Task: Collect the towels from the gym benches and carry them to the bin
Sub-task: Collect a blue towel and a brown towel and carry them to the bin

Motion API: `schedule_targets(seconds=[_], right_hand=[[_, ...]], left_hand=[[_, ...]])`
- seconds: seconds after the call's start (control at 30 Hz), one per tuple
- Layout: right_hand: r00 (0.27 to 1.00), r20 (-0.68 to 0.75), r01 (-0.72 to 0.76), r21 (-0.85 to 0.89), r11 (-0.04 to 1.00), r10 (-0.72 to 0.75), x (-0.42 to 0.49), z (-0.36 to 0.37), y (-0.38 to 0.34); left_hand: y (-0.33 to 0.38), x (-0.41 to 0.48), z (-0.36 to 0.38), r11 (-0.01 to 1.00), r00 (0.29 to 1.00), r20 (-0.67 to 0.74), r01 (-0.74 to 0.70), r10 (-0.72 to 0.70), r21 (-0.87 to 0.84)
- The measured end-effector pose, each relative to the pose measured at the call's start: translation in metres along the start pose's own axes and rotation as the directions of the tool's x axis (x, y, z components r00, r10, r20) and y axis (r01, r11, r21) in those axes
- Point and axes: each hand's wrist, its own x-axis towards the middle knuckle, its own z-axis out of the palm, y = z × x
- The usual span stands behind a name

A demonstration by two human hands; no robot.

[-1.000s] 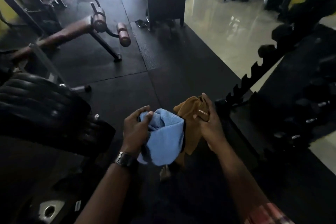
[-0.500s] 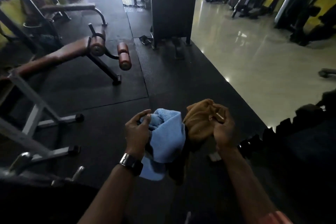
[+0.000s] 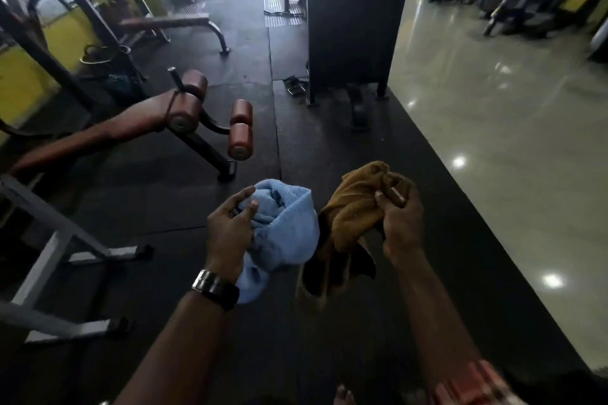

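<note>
My left hand (image 3: pixel 230 227) grips a bunched light blue towel (image 3: pixel 286 227) at chest height, fingers curled into its folds. My right hand (image 3: pixel 401 220) grips a crumpled brown towel (image 3: pixel 352 207), whose dark tail hangs down between my forearms. The two towels hang side by side, nearly touching. A dark basket-like bin (image 3: pixel 108 76) with a pale rim stands far left behind a machine frame. A brown padded bench (image 3: pixel 108 128) with roller pads slopes across the left. A flat bench (image 3: pixel 164 23) stands farther back with nothing visible on it.
Black rubber matting (image 3: pixel 296 148) runs ahead of me. A tall black weight-stack machine (image 3: pixel 348 20) stands ahead at centre. Glossy pale floor (image 3: pixel 493 141) lies to the right, with more machines beyond. A grey steel frame (image 3: pixel 49 240) sits low left.
The view has swung left and lifted, so the dumbbell rack on the right has left the frame. Both hands keep hold of their towels, now slightly further apart.
</note>
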Motion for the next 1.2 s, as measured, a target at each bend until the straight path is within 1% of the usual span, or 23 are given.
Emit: schedule_targets(seconds=[0.1, 0.23, 0.3, 0.33, 0.5, 0.7, 0.83, 0.93, 1.0, 1.1, 1.2], right_hand=[[0.999, 0.025, -0.023, -0.004, 1.000, 0.023, 0.065, 0.026, 0.000], [0.994, 0.090, -0.059, -0.024, 0.998, 0.061, 0.164, 0.064, 0.015], [0.996, 0.075, -0.052, -0.043, 0.998, 0.055, 0.204, 0.083, 0.020], [0.996, 0.073, -0.052, -0.059, 0.997, 0.056, 0.217, 0.089, 0.022], [0.994, 0.108, -0.007, -0.134, 0.991, 0.022, 0.360, 0.165, 0.016], [0.990, 0.140, 0.021, -0.151, 0.988, 0.000, 0.501, 0.242, -0.007], [0.991, 0.128, 0.054, -0.147, 0.988, -0.035, 0.594, 0.294, 0.002], [0.988, 0.153, 0.037, -0.121, 0.992, -0.018, 0.674, 0.336, 0.015], [0.987, 0.156, 0.044, -0.080, 0.996, -0.031, 0.729, 0.364, 0.019], [0.983, 0.185, 0.019, -0.061, 0.998, -0.007, 0.812, 0.404, 0.022], [0.975, 0.222, 0.005, -0.055, 0.998, 0.007, 0.886, 0.441, 0.020]], left_hand=[[0.002, 0.054, 0.032, 1.000, 0.999, 0.043, -0.025, 0.026, -0.015], [-0.003, 0.143, 0.076, 0.986, 0.993, 0.050, -0.103, 0.110, -0.130], [-0.004, 0.181, 0.096, 0.979, 0.986, 0.066, -0.143, 0.153, -0.144], [-0.005, 0.194, 0.105, 0.978, 0.984, 0.073, -0.149, 0.161, -0.144], [0.008, 0.349, 0.170, 0.976, 0.989, 0.040, -0.136, 0.145, -0.168], [0.035, 0.503, 0.236, 0.987, 0.990, 0.054, -0.123, 0.129, -0.104], [0.046, 0.605, 0.275, 0.987, 0.988, 0.037, -0.148, 0.151, -0.056], [0.049, 0.679, 0.303, 0.987, 0.987, 0.019, -0.161, 0.161, -0.006], [0.054, 0.726, 0.321, 0.982, 0.982, -0.004, -0.186, 0.186, 0.022], [0.066, 0.798, 0.344, 0.990, 0.984, -0.115, -0.133, 0.138, 0.052], [0.076, 0.865, 0.360, 0.983, 0.975, -0.169, -0.124, 0.146, 0.138]])
